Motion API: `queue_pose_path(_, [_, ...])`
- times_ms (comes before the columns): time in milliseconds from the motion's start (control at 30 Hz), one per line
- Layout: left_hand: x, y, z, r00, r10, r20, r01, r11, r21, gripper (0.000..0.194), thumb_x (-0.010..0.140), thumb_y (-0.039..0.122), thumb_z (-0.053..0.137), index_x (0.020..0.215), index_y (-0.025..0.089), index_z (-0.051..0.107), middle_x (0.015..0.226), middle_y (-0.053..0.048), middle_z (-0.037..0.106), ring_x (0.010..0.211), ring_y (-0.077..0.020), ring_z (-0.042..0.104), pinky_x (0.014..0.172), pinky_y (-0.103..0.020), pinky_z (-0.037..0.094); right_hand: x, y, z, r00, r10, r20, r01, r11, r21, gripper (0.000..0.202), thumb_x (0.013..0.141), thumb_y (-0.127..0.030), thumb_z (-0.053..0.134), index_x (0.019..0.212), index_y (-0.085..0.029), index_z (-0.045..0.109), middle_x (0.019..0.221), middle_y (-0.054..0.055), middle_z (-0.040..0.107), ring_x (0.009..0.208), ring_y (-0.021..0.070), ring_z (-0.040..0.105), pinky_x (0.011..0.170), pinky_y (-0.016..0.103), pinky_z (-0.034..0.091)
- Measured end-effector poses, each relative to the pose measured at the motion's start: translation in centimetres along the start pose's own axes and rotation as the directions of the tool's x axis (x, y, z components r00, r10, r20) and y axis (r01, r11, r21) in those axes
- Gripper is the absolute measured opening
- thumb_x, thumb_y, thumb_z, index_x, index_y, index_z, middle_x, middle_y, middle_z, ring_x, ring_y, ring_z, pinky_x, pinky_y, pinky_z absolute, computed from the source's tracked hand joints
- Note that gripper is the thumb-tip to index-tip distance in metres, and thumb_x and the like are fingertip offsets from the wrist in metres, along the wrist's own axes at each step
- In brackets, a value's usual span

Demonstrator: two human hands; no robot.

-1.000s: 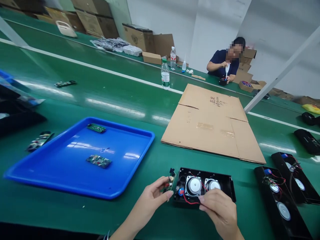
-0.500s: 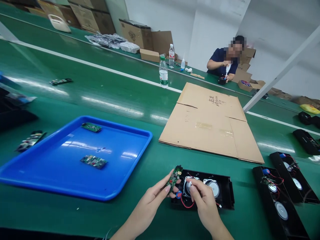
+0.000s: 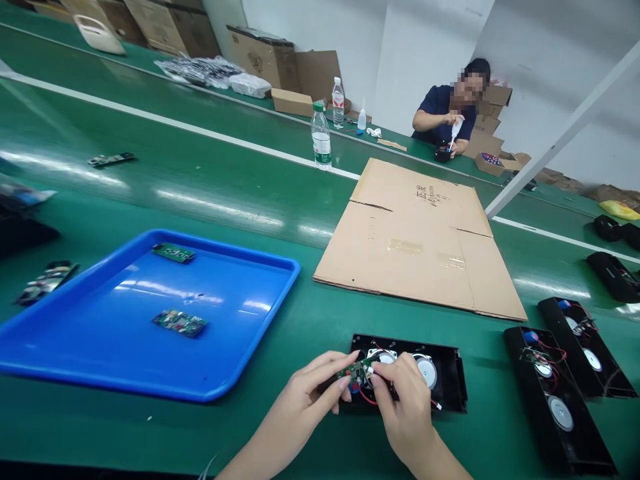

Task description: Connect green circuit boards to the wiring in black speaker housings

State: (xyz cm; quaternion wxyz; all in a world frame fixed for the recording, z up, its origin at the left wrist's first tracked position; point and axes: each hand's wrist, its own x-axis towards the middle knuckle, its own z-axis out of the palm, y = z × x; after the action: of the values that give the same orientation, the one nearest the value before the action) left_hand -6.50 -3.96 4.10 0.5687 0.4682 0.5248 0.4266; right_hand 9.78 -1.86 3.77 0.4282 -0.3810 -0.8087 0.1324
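Observation:
My left hand grips a green circuit board by its edges between thumb and fingers. At the board's right end, my right hand pinches a small white wire connector; whether it is seated in the board cannot be made out. Both hands are above a black speaker housing lying on the green bench. Two round speakers show inside it, the right-hand speaker most clearly. A red wire runs beneath my hands, and another loose white plug lies at the housing's front edge.
A blue tray at left holds two circuit boards. Flattened cardboard lies behind the housing. More black housings stand at right. A water bottle stands farther back. Across the bench, a person holds a white squeeze bottle over a black part.
My left hand has tilted the board flatter and toward the right hand. The connector in my right hand has come to the board's end. The view has shifted slightly.

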Motion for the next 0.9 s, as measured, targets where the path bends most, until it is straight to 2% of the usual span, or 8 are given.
queue_pose_path(67, [-0.2, 0.7, -0.2, 0.999, 0.053, 0.002, -0.053, 0.993, 0.109, 0.025, 0.074, 0.027, 0.061, 0.098, 0.027, 0.070, 0.096, -0.003, 0.067, 0.081, -0.0177, 0.065, 0.067, -0.022, 0.054, 0.3, 0.1, -0.1, 0.999, -0.040, 0.027, 0.040, 0.999, 0.029, 0.011, 0.090, -0.013, 0.045, 0.092, -0.018, 0.054, 0.070, 0.002, 0.058, 0.061, 0.0127, 0.046, 0.054, 0.026, 0.039])
queue_pose_path(133, [-0.4, 1.2, -0.2, 0.997, 0.069, -0.019, -0.066, 0.989, 0.135, 0.026, 0.070, 0.023, 0.065, 0.095, 0.026, 0.069, 0.096, -0.001, 0.070, 0.090, -0.0188, 0.064, 0.075, -0.022, 0.053, 0.5, 0.2, -0.1, 0.998, -0.062, 0.032, 0.061, 0.997, 0.037, 0.011, 0.090, -0.012, 0.045, 0.092, -0.017, 0.054, 0.069, 0.002, 0.059, 0.060, 0.0128, 0.045, 0.054, 0.026, 0.039])
queue_pose_path(267, [-0.3, 1.1, -0.1, 0.988, 0.072, -0.134, -0.054, 0.990, 0.134, 0.017, 0.069, 0.029, 0.067, 0.085, 0.023, 0.066, 0.077, 0.001, 0.073, 0.072, -0.0173, 0.068, 0.063, -0.021, 0.056, 0.7, 0.0, -0.1, 0.997, -0.064, 0.036, 0.062, 0.997, 0.046, 0.011, 0.089, -0.011, 0.046, 0.091, -0.017, 0.055, 0.067, 0.001, 0.059, 0.059, 0.0129, 0.044, 0.053, 0.026, 0.037])
queue_pose_path(367, [-0.2, 0.7, -0.1, 0.968, 0.196, -0.157, -0.145, 0.948, 0.283, 0.015, 0.073, 0.032, 0.064, 0.084, 0.023, 0.069, 0.078, 0.001, 0.074, 0.067, -0.0161, 0.068, 0.060, -0.020, 0.055, 0.7, -0.2, -0.1, 0.997, -0.059, 0.050, 0.057, 0.997, 0.042, 0.013, 0.089, -0.011, 0.047, 0.093, -0.017, 0.056, 0.070, 0.002, 0.061, 0.061, 0.0135, 0.045, 0.055, 0.027, 0.037])
queue_pose_path(567, [-0.4, 0.6, -0.3, 0.877, 0.475, -0.065, -0.372, 0.760, 0.533, 0.026, 0.081, 0.042, 0.058, 0.093, 0.021, 0.068, 0.085, -0.001, 0.075, 0.069, -0.0154, 0.070, 0.062, -0.019, 0.056, 0.9, -0.3, 0.0, 0.997, -0.062, 0.048, 0.062, 0.998, -0.013, 0.013, 0.090, -0.013, 0.045, 0.088, -0.017, 0.057, 0.067, 0.002, 0.059, 0.060, 0.0132, 0.042, 0.054, 0.027, 0.033])
queue_pose_path(700, [-0.1, 0.9, -0.3, 0.774, 0.631, 0.046, -0.528, 0.604, 0.596, 0.029, 0.086, 0.042, 0.051, 0.096, 0.019, 0.066, 0.077, -0.003, 0.075, 0.065, -0.0142, 0.069, 0.062, -0.019, 0.056, 1.2, -0.5, -0.3, 0.992, -0.104, 0.068, 0.111, 0.988, -0.112, 0.015, 0.090, -0.010, 0.044, 0.084, -0.015, 0.056, 0.063, 0.001, 0.054, 0.059, 0.0131, 0.038, 0.054, 0.028, 0.030])
queue_pose_path(767, [0.1, 1.3, -0.4, 0.733, 0.673, 0.101, -0.582, 0.542, 0.606, 0.028, 0.088, 0.039, 0.049, 0.097, 0.017, 0.065, 0.073, -0.003, 0.073, 0.062, -0.0137, 0.068, 0.059, -0.020, 0.055, 1.4, -0.6, -0.5, 0.986, -0.149, 0.081, 0.160, 0.975, -0.156, 0.016, 0.090, -0.008, 0.043, 0.083, -0.014, 0.056, 0.060, 0.001, 0.051, 0.058, 0.0132, 0.036, 0.053, 0.028, 0.028])
queue_pose_path(900, [0.4, 2.2, -0.3, 0.719, 0.676, 0.159, -0.613, 0.510, 0.604, 0.034, 0.089, 0.043, 0.046, 0.089, 0.014, 0.065, 0.063, -0.003, 0.070, 0.053, -0.0129, 0.065, 0.049, -0.020, 0.052, 1.6, -0.7, -1.0, 0.960, -0.240, 0.142, 0.267, 0.940, -0.211, 0.018, 0.090, -0.006, 0.041, 0.086, -0.011, 0.058, 0.061, 0.003, 0.051, 0.060, 0.0141, 0.036, 0.053, 0.028, 0.027])
